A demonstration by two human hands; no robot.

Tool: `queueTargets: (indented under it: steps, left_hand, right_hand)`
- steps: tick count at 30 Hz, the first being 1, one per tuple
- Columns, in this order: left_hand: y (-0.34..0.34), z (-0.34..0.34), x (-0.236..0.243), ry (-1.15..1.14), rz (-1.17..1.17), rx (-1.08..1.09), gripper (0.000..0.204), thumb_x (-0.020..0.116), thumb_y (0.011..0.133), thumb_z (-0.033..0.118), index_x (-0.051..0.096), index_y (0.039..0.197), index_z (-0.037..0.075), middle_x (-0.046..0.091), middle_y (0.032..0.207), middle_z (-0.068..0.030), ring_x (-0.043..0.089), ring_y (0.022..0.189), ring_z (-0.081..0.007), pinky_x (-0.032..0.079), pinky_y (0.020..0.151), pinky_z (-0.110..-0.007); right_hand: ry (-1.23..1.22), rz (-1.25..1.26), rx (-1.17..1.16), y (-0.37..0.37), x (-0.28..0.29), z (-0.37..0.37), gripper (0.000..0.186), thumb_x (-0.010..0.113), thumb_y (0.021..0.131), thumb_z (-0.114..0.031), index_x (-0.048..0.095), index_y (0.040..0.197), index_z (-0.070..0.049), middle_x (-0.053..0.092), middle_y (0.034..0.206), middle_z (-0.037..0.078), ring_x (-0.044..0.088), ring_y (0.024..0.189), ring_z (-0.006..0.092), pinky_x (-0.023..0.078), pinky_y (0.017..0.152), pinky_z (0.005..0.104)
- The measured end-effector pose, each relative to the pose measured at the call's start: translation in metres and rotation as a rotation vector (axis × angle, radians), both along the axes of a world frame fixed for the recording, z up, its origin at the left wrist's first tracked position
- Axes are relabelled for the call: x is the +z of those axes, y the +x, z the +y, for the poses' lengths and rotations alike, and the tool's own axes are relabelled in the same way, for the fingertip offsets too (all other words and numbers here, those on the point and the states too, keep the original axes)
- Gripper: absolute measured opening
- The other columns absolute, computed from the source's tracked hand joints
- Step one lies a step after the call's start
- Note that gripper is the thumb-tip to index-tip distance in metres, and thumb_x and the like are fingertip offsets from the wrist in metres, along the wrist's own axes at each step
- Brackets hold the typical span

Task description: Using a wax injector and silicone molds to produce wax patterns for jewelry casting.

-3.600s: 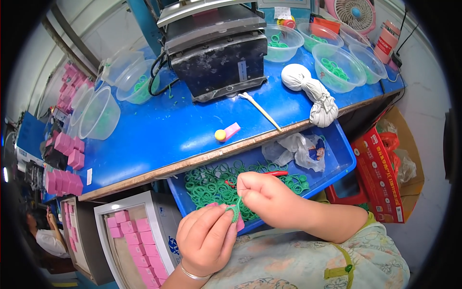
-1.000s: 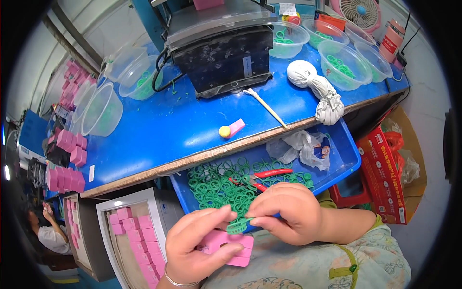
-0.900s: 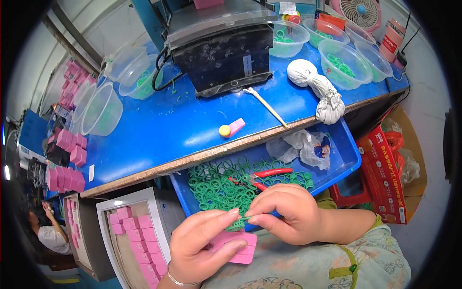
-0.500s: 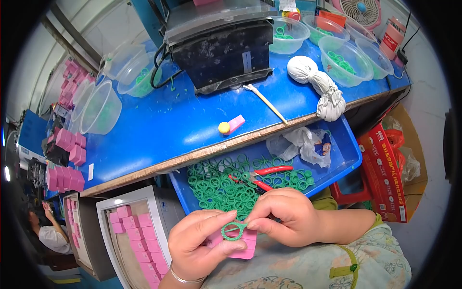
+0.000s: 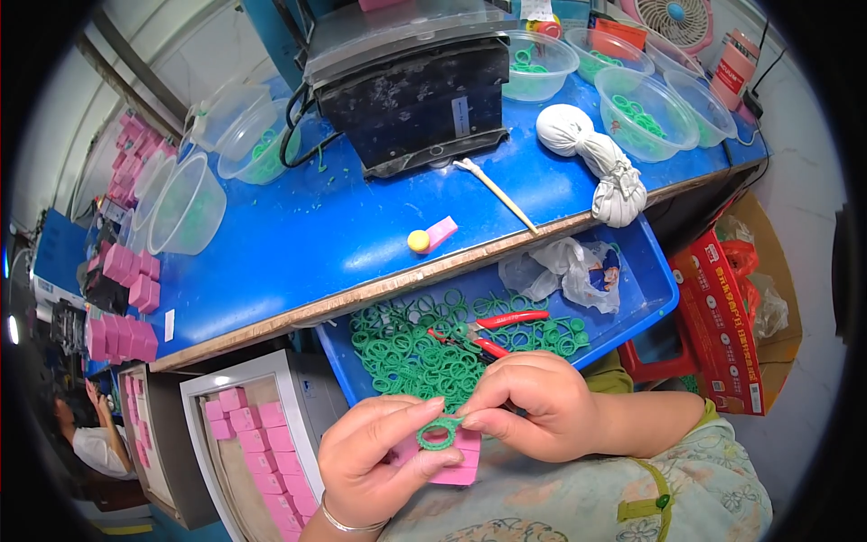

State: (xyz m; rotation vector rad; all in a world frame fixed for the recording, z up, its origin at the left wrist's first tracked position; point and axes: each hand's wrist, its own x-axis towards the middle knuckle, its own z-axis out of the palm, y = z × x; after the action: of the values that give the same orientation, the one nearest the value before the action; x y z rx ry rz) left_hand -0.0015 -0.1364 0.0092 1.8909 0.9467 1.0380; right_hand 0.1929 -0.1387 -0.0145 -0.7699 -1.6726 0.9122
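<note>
My left hand (image 5: 370,456) has fingers and thumb closed round a pink block (image 5: 462,468), partly hidden under the palm. Against the block's face sits a green ring-shaped piece (image 5: 437,444) with a textured band, framed by my left fingertips. My right hand (image 5: 533,406) is closed in a pinch at the ring's upper right, where a short stem meets the band. A blue tray (image 5: 650,298) beyond my hands bears a heap of similar green rings (image 5: 406,348). Red-handled pliers (image 5: 510,319) lie on that heap.
A wooden-edged blue table (image 5: 298,244) carries a black machine (image 5: 415,104), a white cloth bundle (image 5: 591,163), a stick (image 5: 497,194) and clear plastic bowls (image 5: 646,122). Pink blocks fill a tray (image 5: 194,406) at lower left. A red carton (image 5: 722,316) stands right.
The green ring has tilted slightly between my fingers and its opening looks flatter. A thin line that crossed the opening no longer shows. Both hands stay nearly in place.
</note>
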Motion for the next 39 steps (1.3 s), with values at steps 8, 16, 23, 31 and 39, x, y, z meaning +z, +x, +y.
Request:
queueTargets:
  steps: [8, 16, 23, 31, 39]
  left_hand:
    - [-0.0006, -0.0005, 0.0001, 0.036, 0.037, 0.019, 0.048, 0.082, 0.057, 0.012, 0.065, 0.1, 0.0, 0.064, 0.082, -0.0119, 0.062, 0.075, -0.0208, 0.049, 0.064, -0.028]
    - [-0.0012, -0.0002, -0.0021, 0.036, 0.021, 0.021, 0.047, 0.083, 0.056, 0.016, 0.066, 0.097, 0.001, 0.065, 0.081, -0.0108, 0.062, 0.076, -0.0219, 0.05, 0.068, -0.03]
    - [0.0002, 0.0007, -0.0014, 0.035, 0.014, 0.006, 0.046, 0.083, 0.056, 0.016, 0.065, 0.096, 0.0, 0.065, 0.081, -0.0108, 0.063, 0.075, -0.0221, 0.05, 0.067, -0.03]
    - [0.0022, 0.0009, -0.0025, 0.069, 0.003, -0.019, 0.047, 0.082, 0.058, 0.013, 0.064, 0.099, 0.0, 0.065, 0.082, -0.0109, 0.063, 0.074, -0.0219, 0.05, 0.066, -0.029]
    - [0.0036, -0.0003, 0.0011, 0.057, 0.032, 0.013, 0.042, 0.076, 0.066, 0.005, 0.062, 0.106, -0.001, 0.065, 0.083, -0.0128, 0.062, 0.071, -0.0193, 0.049, 0.062, -0.027]
  right_hand:
    - [0.017, -0.003, 0.005, -0.0004, -0.0008, -0.0001, 0.006, 0.062, 0.081, -0.01, 0.061, 0.083, -0.005, 0.06, 0.073, 0.006, 0.058, 0.064, 0.0222, 0.043, 0.056, 0.0315]
    - [0.024, -0.016, 0.024, 0.0003, 0.0012, -0.0003, 0.006, 0.063, 0.08, -0.011, 0.06, 0.082, -0.005, 0.059, 0.071, 0.006, 0.057, 0.063, 0.0224, 0.043, 0.055, 0.0322]
    - [0.028, -0.009, 0.02, 0.0008, 0.0001, -0.001, 0.007, 0.063, 0.08, -0.011, 0.06, 0.081, -0.005, 0.059, 0.07, 0.006, 0.057, 0.063, 0.0226, 0.043, 0.055, 0.0321]
    - [-0.077, -0.016, 0.067, 0.0024, 0.006, -0.0001, 0.008, 0.063, 0.08, -0.011, 0.06, 0.082, -0.004, 0.057, 0.07, 0.007, 0.055, 0.061, 0.0231, 0.042, 0.054, 0.0323]
    - [0.219, -0.12, -0.095, 0.0013, 0.0011, -0.001, 0.011, 0.065, 0.078, -0.012, 0.06, 0.084, -0.004, 0.058, 0.072, 0.008, 0.056, 0.062, 0.0239, 0.043, 0.054, 0.0331]
